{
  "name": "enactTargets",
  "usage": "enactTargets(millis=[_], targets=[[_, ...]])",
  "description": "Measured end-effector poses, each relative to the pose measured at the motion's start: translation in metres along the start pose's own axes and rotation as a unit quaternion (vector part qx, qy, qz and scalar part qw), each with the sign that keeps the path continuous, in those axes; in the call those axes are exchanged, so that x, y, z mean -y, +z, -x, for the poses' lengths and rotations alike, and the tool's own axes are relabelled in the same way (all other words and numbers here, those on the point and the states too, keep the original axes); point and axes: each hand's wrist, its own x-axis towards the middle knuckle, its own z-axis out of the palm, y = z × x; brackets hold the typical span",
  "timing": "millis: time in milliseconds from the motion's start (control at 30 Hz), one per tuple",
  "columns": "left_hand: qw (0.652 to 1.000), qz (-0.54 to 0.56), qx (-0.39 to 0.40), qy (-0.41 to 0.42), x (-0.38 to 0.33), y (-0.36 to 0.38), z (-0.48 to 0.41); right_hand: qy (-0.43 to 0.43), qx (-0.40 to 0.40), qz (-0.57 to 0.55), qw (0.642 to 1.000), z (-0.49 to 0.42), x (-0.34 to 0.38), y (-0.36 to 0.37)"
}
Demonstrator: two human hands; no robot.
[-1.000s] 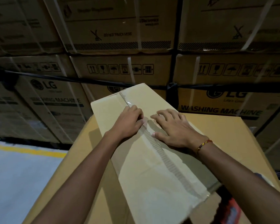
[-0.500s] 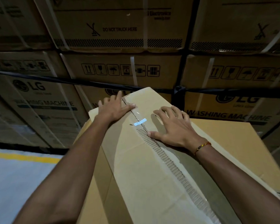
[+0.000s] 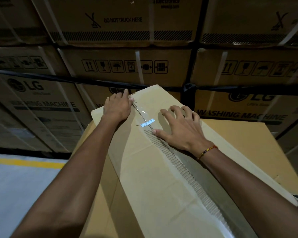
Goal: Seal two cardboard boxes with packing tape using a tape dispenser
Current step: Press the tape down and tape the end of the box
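while glossy tape (image 3: 186, 164) ripples along the matte cardboard box (image 3: 144, 186) seam, our left hand (image 3: 117, 107) lies flat on its far end, our right hand (image 3: 181, 129) splayed open beside.

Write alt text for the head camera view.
Two bare hands press clear packing tape along the top seam of a cardboard box, left hand at the far end, right hand nearer. Stacked washing machine cartons stand behind.

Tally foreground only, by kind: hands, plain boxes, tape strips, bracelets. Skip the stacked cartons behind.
Hands: 2 (left hand, right hand)
Plain cardboard boxes: 2 (upper box, lower box)
Clear tape strip on the seam: 1
Bracelet: 1
Total: 6
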Motion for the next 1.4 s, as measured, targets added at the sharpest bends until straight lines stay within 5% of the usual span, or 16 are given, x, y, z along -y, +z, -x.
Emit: enactTargets(millis=[233, 567, 667, 767, 967, 1400], targets=[[0.998, -0.024, 0.013, 0.058, -0.027, 0.01, 0.078, 0.019, 0.067, -0.036, 0.997, 0.063, -0.058, -0.035], [0.999, -0.032, 0.026, 0.004, -0.092, -0.001, 0.217, 0.009, 0.116, -0.096, 0.989, 0.16, -0.121, -0.046], [0.997, -0.043, 0.001, -0.066, -0.113, -0.006, 0.265, -0.008, 0.121, -0.127, 0.985, 0.183, -0.133, -0.048], [0.985, 0.042, 0.002, -0.169, -0.131, -0.004, 0.314, -0.012, 0.121, -0.143, 0.982, 0.194, -0.14, -0.041], [0.963, 0.186, -0.028, -0.193, -0.158, 0.008, 0.372, -0.016, 0.103, -0.141, 0.985, 0.196, -0.143, -0.03], [0.977, 0.211, 0.031, -0.012, -0.093, -0.016, 0.289, 0.087, 0.047, -0.186, 0.978, 0.241, -0.107, -0.041]])
